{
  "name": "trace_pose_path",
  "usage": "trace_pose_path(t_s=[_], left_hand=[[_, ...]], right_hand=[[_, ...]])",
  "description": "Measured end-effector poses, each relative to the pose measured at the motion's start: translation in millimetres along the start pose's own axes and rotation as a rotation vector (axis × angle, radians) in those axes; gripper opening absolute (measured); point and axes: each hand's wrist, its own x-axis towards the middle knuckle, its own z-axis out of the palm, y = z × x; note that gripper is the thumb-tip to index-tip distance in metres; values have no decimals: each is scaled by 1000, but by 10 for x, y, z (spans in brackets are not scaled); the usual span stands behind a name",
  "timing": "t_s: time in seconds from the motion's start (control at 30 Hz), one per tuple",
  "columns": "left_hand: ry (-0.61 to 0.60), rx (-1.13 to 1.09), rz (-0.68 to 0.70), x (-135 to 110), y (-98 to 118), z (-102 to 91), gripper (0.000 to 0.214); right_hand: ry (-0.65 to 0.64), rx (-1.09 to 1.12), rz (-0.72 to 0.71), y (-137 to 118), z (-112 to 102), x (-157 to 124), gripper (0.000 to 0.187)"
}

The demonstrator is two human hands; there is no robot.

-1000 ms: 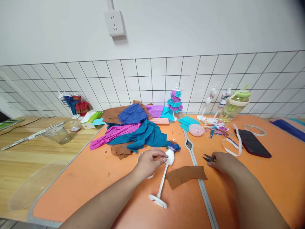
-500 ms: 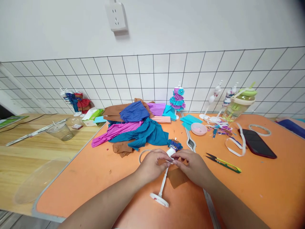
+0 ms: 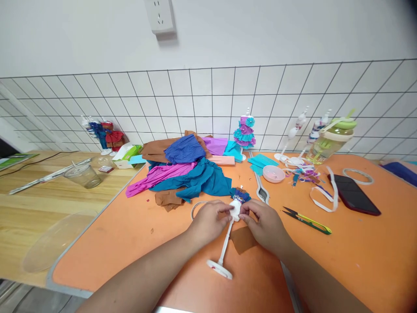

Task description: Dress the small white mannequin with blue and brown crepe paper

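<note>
A small white mannequin stand (image 3: 224, 249) lies tilted on the orange table (image 3: 130, 243), its round base toward me and blue crepe frills at its top. My left hand (image 3: 208, 221) pinches the white torso from the left. My right hand (image 3: 265, 226) pinches it from the right, fingers closed on the torso. A brown paper piece (image 3: 243, 239) lies under my right hand. Thread snips (image 3: 308, 220) with a yellow-green handle rest on the table to the right, apart from both hands.
A heap of crepe paper (image 3: 189, 174) in blue, teal, pink, purple and brown lies behind. A dressed mannequin (image 3: 244, 132), a pink dish (image 3: 274, 173), a phone (image 3: 353, 194), a green-lidded bottle (image 3: 330, 139), tape rolls and a plastic cup (image 3: 83, 175) stand around.
My right hand let go of the snips at the right and came over to the mannequin torso, joining my left hand. The snips now lie on the table.
</note>
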Motion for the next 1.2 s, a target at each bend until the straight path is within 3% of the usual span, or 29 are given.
trace_pose_path(t_s=[0.1, 0.3, 0.43, 0.57, 0.83, 1.2], left_hand=[[81, 200, 44, 35, -92, -18, 38], [-65, 188, 271, 48, -191, 73, 39], [-97, 143, 272, 45, -210, 134, 39], [-120, 189, 244, 57, -217, 123, 35], [-109, 277, 263, 64, -181, 106, 23], [-124, 316, 253, 76, -179, 123, 18]], right_hand=[[81, -87, -33, 99, 45, 9, 12], [53, -408, -149, 295, 198, 17, 19], [76, -563, -180, 255, 258, 12, 21], [-9, -692, -166, 199, 234, 2, 26], [-150, -616, -79, 206, 130, -13, 27], [-287, -686, -157, 148, 5, -16, 28]])
